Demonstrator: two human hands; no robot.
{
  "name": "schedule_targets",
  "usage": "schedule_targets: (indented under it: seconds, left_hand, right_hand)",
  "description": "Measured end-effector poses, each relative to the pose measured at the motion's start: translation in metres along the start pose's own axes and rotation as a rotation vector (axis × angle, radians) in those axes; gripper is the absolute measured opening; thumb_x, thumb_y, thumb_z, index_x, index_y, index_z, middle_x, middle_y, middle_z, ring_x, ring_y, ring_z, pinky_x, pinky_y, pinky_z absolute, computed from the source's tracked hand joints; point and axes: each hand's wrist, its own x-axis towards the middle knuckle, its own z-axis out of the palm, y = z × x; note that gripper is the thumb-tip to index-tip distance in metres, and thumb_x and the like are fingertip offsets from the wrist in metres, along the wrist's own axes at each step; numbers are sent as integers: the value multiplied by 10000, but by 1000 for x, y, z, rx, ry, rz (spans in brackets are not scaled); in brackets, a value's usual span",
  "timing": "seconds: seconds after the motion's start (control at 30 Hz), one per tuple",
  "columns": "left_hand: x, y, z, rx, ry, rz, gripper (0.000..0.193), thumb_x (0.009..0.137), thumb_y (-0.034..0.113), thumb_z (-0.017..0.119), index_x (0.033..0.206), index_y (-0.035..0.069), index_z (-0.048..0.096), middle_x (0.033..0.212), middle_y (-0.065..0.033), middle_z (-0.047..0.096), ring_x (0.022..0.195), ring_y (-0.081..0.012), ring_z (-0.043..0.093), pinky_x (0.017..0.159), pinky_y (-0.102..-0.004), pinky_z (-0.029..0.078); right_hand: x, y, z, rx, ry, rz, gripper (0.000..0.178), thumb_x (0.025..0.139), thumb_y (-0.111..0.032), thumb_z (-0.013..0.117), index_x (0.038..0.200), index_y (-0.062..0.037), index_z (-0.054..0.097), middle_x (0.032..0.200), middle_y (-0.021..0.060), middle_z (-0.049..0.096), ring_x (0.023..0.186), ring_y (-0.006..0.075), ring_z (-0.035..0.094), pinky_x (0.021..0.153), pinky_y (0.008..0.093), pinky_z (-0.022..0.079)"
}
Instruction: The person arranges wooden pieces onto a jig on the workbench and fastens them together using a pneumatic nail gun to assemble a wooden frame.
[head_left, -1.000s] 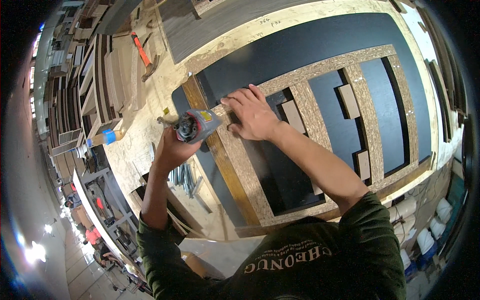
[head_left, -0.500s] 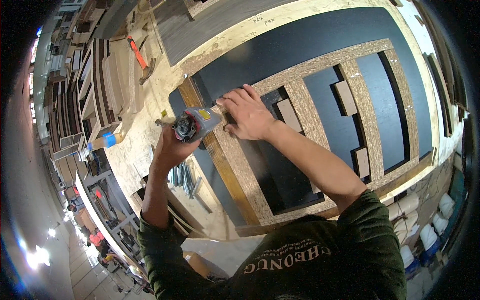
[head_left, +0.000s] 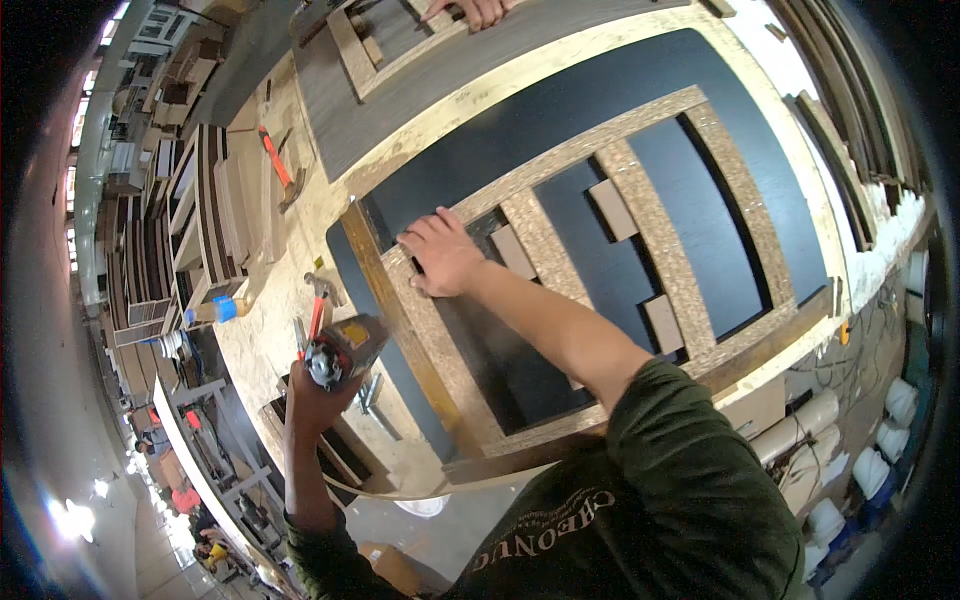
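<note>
Grasping the tool (head_left: pixel 348 347) in my left hand (head_left: pixel 317 402); my right hand (head_left: pixel 442 254) rests unclenched on the frame (head_left: pixel 656 236).
It lies on a panel (head_left: pixel 540 120), looks stiff, maybe heavy; outer rails (head_left: pixel 576 156) seem the best hold.

A woodworking workshop is indicated by the pale worktop (head_left: pixel 255 345), where a chipboard frame (head_left: pixel 655 235) and an orange-handled hammer (head_left: pixel 274 155) are seen. Boards (head_left: pixel 206 215) are stacked nearby, and a power tool (head_left: pixel 348 350) is held.
</note>
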Motion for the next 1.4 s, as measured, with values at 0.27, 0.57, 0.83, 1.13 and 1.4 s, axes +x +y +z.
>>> schedule_targets:
  seconds: [0.27,0.57,0.83,1.13,1.4]
  left_hand:
    - [-54,40,34,11,106,175,456,677,87,760,1091,10,587,977,-136,641,888,-250,634,762,-356,507]
    - [-70,115,84,-135,165,-48,423,676,208,767,1014,-5,627,878,-152,672,784,-266,653,693,-357,515]
    - [-14,173,88,190,206,91,332,662,223,776,866,7,627,748,-147,642,693,-280,632,639,-377,505]
    - [87,146,101,46,112,147,356,654,202,764,909,-9,632,789,-149,668,711,-265,657,625,-363,515]
    - [116,127,112,-5,78,198,293,634,189,753,822,-13,655,742,-163,669,698,-280,671,616,-366,515]
  right_hand:
    - [-25,30,-72,-60,58,-98,741,779,-392,632,1388,-63,367,1453,139,331,1386,322,220,1137,532,111]
    - [-66,146,-162,-252,-69,-80,727,751,-371,624,1367,-59,395,1366,136,434,1338,295,320,1143,486,149]
    - [-57,140,-162,-159,-47,-44,553,729,-390,661,1181,-81,584,1117,87,543,1110,255,482,1011,403,344]
    - [-58,138,-163,-108,-47,-11,485,736,-345,671,1145,-93,607,1090,78,538,1074,250,490,934,394,390]
    - [-56,140,-160,-119,-23,-20,525,731,-370,671,1168,-90,590,1050,59,523,1029,228,485,903,365,392]
